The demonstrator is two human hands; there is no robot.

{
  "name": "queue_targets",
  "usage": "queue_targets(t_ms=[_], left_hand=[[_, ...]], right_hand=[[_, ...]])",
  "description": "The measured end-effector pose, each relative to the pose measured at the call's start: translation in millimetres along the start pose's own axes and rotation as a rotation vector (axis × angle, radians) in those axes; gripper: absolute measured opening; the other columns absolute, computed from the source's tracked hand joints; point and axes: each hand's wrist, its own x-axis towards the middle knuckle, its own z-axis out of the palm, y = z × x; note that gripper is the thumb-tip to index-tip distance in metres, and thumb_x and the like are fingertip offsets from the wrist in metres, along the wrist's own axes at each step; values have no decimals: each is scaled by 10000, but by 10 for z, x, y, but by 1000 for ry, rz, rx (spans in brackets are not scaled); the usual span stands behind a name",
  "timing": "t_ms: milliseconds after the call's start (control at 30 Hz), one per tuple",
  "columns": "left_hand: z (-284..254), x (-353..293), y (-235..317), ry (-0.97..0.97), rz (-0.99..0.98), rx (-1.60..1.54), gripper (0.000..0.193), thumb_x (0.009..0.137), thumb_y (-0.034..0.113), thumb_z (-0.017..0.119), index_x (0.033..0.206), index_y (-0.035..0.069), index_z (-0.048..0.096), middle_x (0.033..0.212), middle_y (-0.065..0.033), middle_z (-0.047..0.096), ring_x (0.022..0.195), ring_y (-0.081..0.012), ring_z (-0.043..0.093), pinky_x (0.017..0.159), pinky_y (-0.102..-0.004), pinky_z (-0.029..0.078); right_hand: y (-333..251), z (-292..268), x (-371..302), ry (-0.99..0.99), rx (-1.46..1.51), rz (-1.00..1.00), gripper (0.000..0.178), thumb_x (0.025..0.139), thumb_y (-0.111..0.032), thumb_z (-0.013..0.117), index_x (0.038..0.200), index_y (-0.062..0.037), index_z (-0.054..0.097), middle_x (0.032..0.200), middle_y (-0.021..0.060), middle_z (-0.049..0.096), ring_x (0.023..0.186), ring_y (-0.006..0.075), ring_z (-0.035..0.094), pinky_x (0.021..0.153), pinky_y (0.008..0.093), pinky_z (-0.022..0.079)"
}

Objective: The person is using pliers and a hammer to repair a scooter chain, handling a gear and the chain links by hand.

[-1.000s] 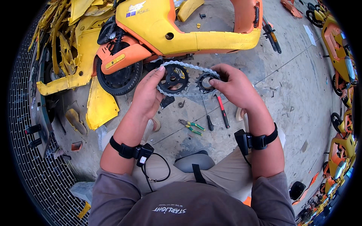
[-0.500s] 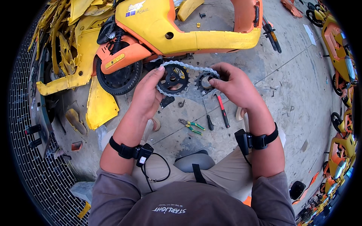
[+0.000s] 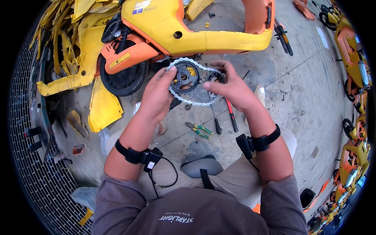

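— So what are the two hands on?

— A chain [image 3: 192, 102] looped round two toothed wheels, held up in the air in front of the yellow scooter [image 3: 196, 31]. The left hand [image 3: 158, 94] has its fingers closed on the rim of the big sprocket [image 3: 185, 76]; the right hand [image 3: 231, 88] pinches the small sprocket [image 3: 214, 76] between thumb and fingertips.

— How would it handle?

— Steel throughout, I'd judge, so fairly heavy for its size. The wheels are stiff, but the chain is limp between them and sags if they come closer. Probably greasy and slippery, with teeth that bite skin. Best held by the wheel rims or hubs, keeping the loop taut, not by the chain alone.

— And round about?

— On the concrete floor [image 3: 297, 98] below lie green-handled pliers [image 3: 199, 130], a red-handled screwdriver [image 3: 231, 115] and a darker tool [image 3: 216, 123] beside it. The scooter's black rear wheel [image 3: 123, 76] sits just left of the hands, loose yellow panels [image 3: 102, 105] beyond. The scooter body stands close behind the chain, leaving little room to swing it forward.
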Motion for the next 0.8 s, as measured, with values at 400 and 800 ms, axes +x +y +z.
queue_targets(t_ms=[400,800], left_hand=[[-180,89,-107,118,131,87,274,1010,106,575,1242,-41,568,1093,-81,666,949,-133,652,835,-301,534],[-292,108,-329,282,139,206,380,879,123,647,1198,-69,571,1006,-130,661,887,-186,637,773,-338,523]], right_hand=[[310,566,39,170,-458,-267,656,803,-139,755,1354,69,464,1278,293,537,1195,409,574,1022,433,492],[634,1155,152,459,-635,-145,366,919,-156,652,1253,-5,650,1092,245,711,988,401,693,851,443,545]])
